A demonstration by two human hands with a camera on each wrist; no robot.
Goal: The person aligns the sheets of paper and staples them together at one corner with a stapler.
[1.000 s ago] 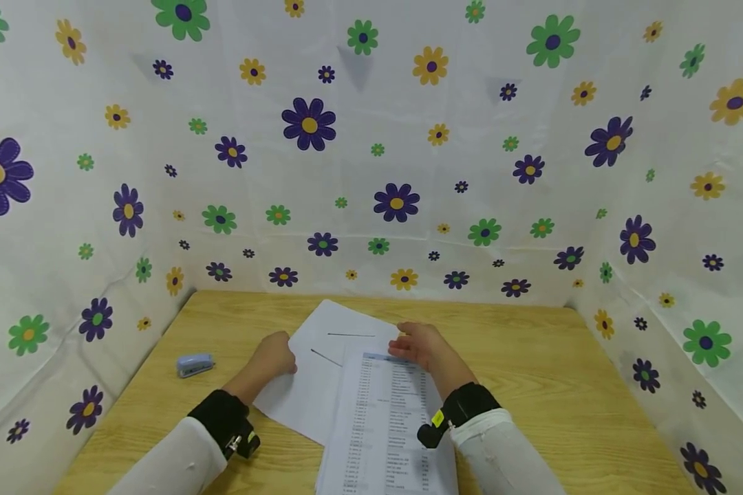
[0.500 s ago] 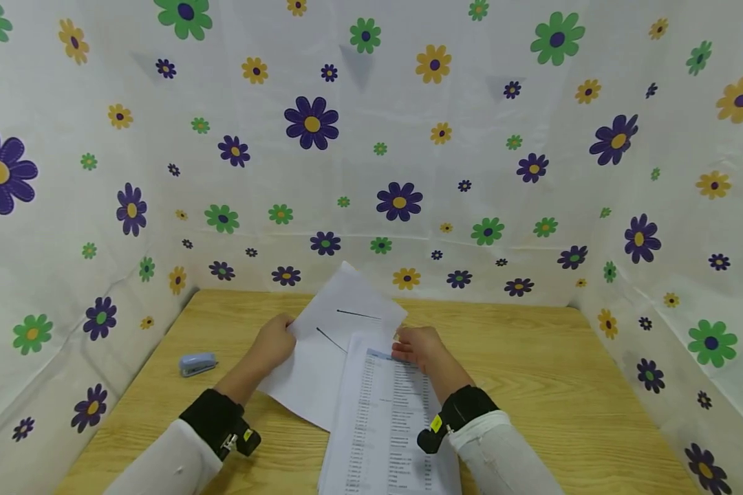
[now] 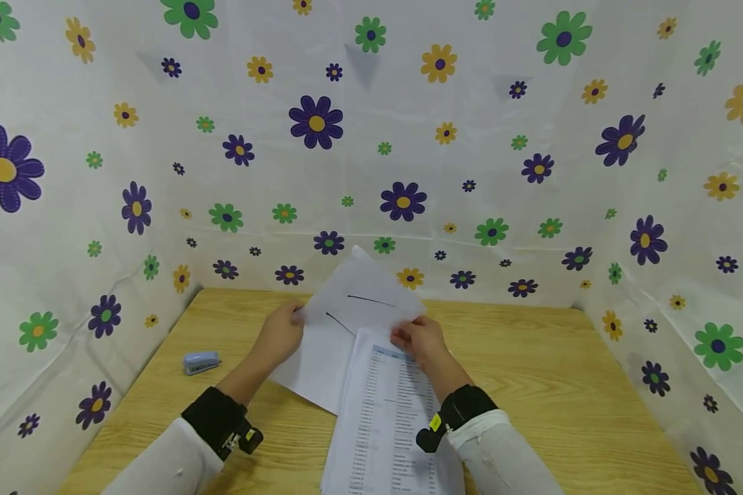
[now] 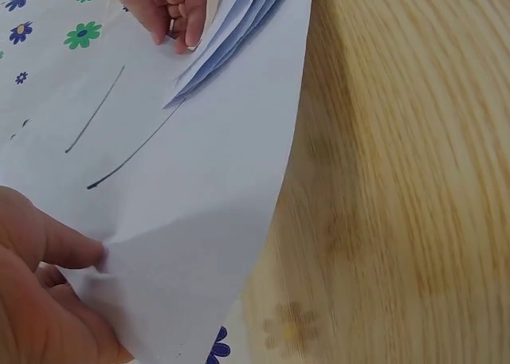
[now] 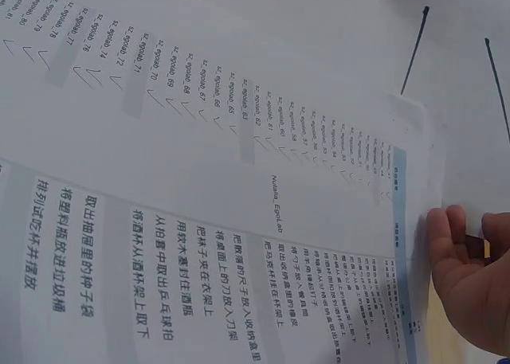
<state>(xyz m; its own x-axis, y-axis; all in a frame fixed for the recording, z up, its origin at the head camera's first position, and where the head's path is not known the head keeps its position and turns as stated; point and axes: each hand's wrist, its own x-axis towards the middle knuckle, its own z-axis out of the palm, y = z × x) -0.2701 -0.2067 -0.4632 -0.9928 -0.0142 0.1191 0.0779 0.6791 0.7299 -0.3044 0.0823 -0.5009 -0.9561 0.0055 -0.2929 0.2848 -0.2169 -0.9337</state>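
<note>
A white sheet of paper (image 3: pixel 331 354) with two thin black lines is raised off the table, its far corner tilted upward. My left hand (image 3: pixel 280 335) pinches its left edge; the left wrist view shows the paper (image 4: pixel 207 189) creased beside the thumb. My right hand (image 3: pixel 424 344), fingers curled, holds the sheet's right edge near the top of a stack of printed pages (image 3: pixel 386 426). In the right wrist view, the stack's top page (image 5: pixel 199 165) carries a table with handwritten check marks, and the right hand (image 5: pixel 470 276) is beside its header. The stack overlaps part of the lined sheet.
A small light blue stapler (image 3: pixel 201 362) lies on the left of the wooden table (image 3: pixel 532 385). White flower-printed cloth (image 3: pixel 371 172) encloses the table's back and both sides.
The lined sheet has been lifted, its far corner rising and moving right. Both hands have shifted slightly, the left one up and right. The right fingers have curled in at the sheet's edge.
</note>
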